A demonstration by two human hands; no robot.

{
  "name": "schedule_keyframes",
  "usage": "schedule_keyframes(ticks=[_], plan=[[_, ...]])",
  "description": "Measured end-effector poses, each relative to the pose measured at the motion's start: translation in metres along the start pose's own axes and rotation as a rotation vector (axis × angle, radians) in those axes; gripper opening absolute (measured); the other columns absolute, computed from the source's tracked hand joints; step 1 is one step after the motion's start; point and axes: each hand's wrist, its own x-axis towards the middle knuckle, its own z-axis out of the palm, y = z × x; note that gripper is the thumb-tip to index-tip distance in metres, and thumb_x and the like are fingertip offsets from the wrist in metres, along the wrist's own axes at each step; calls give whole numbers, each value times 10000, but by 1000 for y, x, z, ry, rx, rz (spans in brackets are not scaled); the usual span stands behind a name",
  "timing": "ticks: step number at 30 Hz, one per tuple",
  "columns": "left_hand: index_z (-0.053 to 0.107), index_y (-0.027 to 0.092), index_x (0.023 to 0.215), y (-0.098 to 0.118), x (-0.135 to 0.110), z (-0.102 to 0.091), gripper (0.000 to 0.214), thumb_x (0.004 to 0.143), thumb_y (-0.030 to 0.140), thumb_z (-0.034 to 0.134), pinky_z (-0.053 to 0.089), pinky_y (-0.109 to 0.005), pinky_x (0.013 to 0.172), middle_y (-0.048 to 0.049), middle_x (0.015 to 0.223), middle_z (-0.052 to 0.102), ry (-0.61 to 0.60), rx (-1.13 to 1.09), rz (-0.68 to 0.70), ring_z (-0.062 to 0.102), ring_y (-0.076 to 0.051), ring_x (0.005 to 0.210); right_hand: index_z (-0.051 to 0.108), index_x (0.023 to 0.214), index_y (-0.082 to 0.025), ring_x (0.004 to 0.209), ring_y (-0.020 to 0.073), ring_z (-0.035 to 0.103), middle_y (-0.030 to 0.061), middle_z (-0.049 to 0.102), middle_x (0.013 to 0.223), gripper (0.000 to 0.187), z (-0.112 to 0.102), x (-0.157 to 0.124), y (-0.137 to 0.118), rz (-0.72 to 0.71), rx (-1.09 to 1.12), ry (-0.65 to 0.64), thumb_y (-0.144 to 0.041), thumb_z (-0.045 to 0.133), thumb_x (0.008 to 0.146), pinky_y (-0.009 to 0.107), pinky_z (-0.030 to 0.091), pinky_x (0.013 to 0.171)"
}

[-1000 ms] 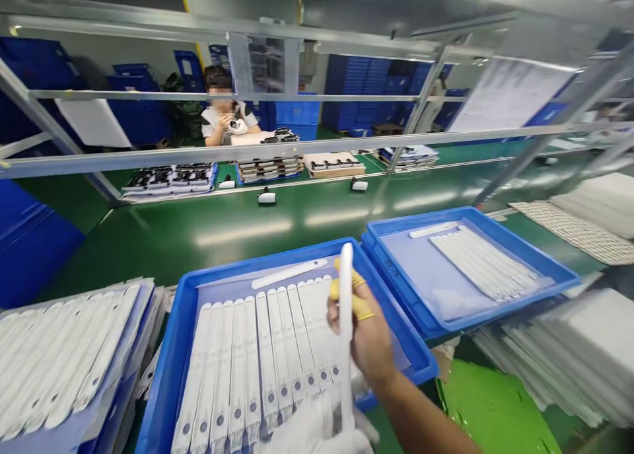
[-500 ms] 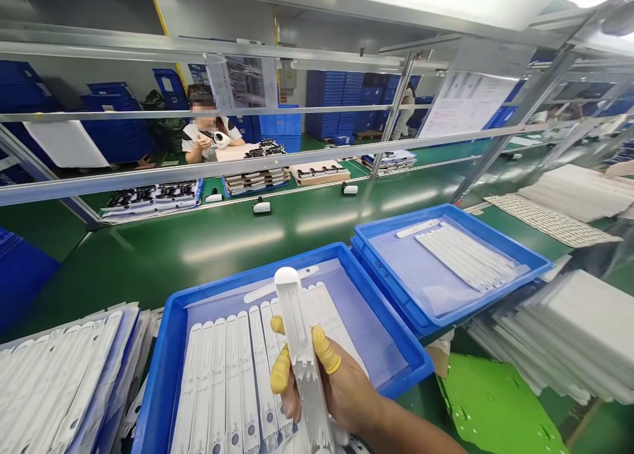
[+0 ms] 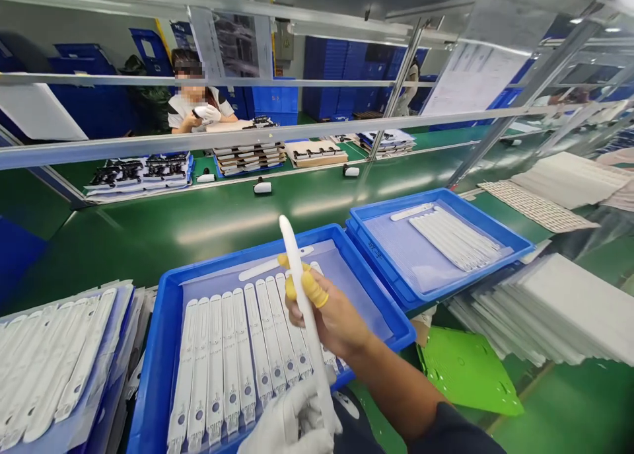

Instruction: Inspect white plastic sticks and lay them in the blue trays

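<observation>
Right hand [image 3: 327,315] in yellow finger cots [image 3: 314,289] and gloved left hand [image 3: 292,424] grip a white plastic strip [image 3: 294,256] over a blue tray [image 3: 252,251].
A loose pinch could drop it onto the rows of strips [image 3: 230,355].

Strips [image 3: 230,355] in tray [image 3: 247,253], second tray [image 3: 396,199] right, conveyor belt [image 3: 123,256] behind both

Yellow finger cots [image 3: 308,289], white glove [image 3: 292,424], white strip [image 3: 292,256], bright blue tray [image 3: 151,375]
</observation>
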Motion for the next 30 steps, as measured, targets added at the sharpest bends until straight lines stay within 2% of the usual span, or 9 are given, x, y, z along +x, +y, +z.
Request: schedule_keyframes(ticks=[3,6,9,13,18,22,24,27,30], plan=[[623,200,1173,-1,-4,-1,449,879,537,661,549,-307,700,-71,1030,679,32,-70,4,649,-171,777,694,1128,-222,591,68,411,-40,501,735,401,2,9,-5,-20,24,49,-451,783,811,195,328,511],[629,203,1114,5,-7,-1,438,844,541,697,517,-283,682,-41,925,662,107,-109,40,616,-156,716,704,1104,-215,604,60,432,-46,505,735,384,5,17,-10,-15,54,101,-415,806,792,169,339,501],[655,208,1077,14,-9,0,354,860,485,697,495,-286,740,-19,870,634,172,-54,51,581,-161,758,702,1054,-198,593,56,436,-52,506,716,270,7,23,-13,2,79,164,-362,760,847,161,355,495],[687,225,1094,22,-7,1,378,854,517,689,487,-335,878,-25,927,650,213,-79,108,588,-203,887,686,966,-183,584,54,465,-48,550,738,151,5,28,-12,-6,103,226,-319,697,900,158,399,503],[713,198,909,27,-4,5,320,899,511,647,507,-269,714,-11,720,649,206,-159,48,589,-143,687,648,1173,-264,686,76,587,-44,643,852,285,0,27,-8,-31,87,242,-237,700,894,174,512,613],[703,210,1018,25,-3,7,281,902,464,671,523,-259,753,-19,804,702,163,-270,55,629,-137,747,621,1245,-289,863,108,656,-11,694,1008,300,-1,25,-8,-7,123,193,-252,625,947,196,566,703],[691,211,1095,22,-3,6,281,920,428,659,524,-261,782,-21,830,712,130,-288,58,640,-133,760,630,1237,-287,827,104,650,-11,697,1001,283,-2,24,-8,1,135,192,-261,612,955,181,565,662],[699,181,1068,16,0,4,283,926,421,649,524,-266,790,-33,838,706,80,-288,63,644,-137,763,646,1217,-282,787,93,637,-17,698,998,282,-7,21,-7,3,132,183,-235,629,940,164,552,626],[682,182,1141,9,5,3,321,911,406,671,530,-272,767,-46,944,700,91,-287,48,646,-135,762,653,1218,-288,786,83,634,-17,702,1038,328,-10,17,-5,7,116,128,-241,692,896,159,543,638]])
